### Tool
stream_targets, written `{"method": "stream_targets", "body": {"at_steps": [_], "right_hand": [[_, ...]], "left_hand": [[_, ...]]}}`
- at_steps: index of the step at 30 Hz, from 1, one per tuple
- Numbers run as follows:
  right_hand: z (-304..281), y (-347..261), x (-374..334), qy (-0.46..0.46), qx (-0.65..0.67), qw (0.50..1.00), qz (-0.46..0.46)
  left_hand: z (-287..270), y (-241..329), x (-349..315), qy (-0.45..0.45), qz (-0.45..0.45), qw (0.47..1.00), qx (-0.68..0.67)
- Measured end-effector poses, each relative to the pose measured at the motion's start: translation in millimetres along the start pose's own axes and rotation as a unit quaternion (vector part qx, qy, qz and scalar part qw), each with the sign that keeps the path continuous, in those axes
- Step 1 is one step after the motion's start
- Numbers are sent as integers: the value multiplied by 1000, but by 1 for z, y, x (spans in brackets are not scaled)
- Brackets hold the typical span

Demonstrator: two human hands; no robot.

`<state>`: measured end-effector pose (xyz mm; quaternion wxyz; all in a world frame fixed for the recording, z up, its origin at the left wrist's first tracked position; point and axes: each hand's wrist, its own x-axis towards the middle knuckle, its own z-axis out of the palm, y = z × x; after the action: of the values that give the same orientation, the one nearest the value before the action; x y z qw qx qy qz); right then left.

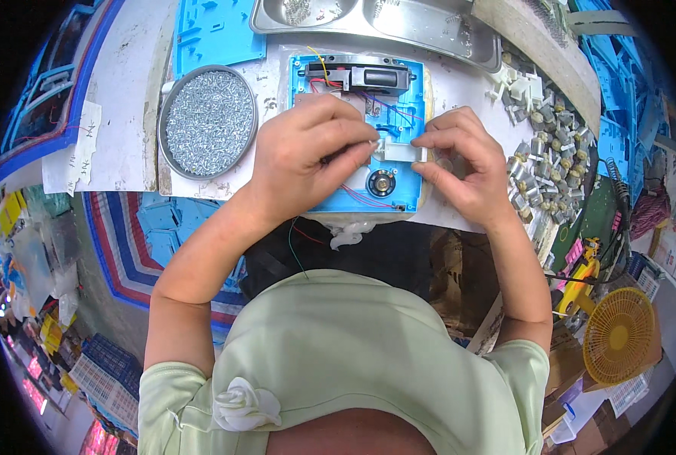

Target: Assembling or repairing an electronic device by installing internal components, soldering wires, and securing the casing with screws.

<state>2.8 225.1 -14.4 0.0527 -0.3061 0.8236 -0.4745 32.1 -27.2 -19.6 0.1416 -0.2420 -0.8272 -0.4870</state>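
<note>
A blue plastic housing [330,199] lies in front of me, its inner side up. It carries a black mechanism [377,78] along its far edge, a round black speaker [381,183] low down, and thin coloured wires. My right hand [471,163] pinches the right end of a small white rectangular plastic part [402,152] over the housing. At that part's left end, the thumb and forefinger of my left hand [304,152] are pressed together. Whatever lies between those fingertips is too small to make out.
A round dish of small silver screws [209,121] stands at left, below a blue panel [220,34]. Along the far edge sits a metal tray [421,30]. Small metal motors [550,152] are heaped at right, with white plastic parts [524,87]. A yellow fan [619,336] stands lower right.
</note>
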Motion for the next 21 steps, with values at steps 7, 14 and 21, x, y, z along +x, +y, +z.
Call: {"method": "stream_targets", "body": {"at_steps": [7,14,21], "right_hand": [[-6,-29,19,-55,-202,977,-48],[-16,-24,-10,20,-126,992,4],[-107,43,-34,186,-515,807,221]], "left_hand": [[-3,-3,6,-136,134,980,62],[-5,6,6,-178,110,973,101],[-3,6,9,-197,83,972,98]]}}
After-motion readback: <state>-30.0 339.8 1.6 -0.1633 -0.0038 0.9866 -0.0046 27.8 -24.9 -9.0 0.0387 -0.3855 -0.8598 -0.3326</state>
